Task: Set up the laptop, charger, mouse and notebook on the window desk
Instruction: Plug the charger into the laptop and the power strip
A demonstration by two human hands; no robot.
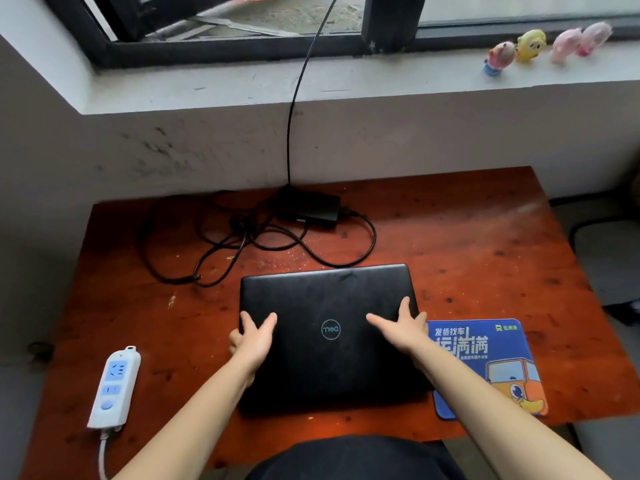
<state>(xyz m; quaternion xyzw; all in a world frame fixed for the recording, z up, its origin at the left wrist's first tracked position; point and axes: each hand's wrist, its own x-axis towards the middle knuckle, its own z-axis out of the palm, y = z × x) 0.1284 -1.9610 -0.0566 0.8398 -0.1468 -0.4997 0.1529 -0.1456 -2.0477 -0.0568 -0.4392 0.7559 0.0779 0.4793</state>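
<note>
A closed black laptop [329,299] with a round logo lies flat in the middle of the red-brown wooden desk [467,244]. My left hand [252,337] grips its left edge, thumb spread on the lid. My right hand [401,327] grips the right edge the same way. Behind the laptop, near the wall, sits the black charger brick [308,207] with its cable [263,244] lying in loose tangled loops across the back left of the desk.
A blue mouse pad [485,362] with a cartoon van lies right of the laptop, partly under it. A white power strip [114,386] rests at the front left. A black cord [294,98] runs up to the window. Small toy figures [530,45] stand on the sill.
</note>
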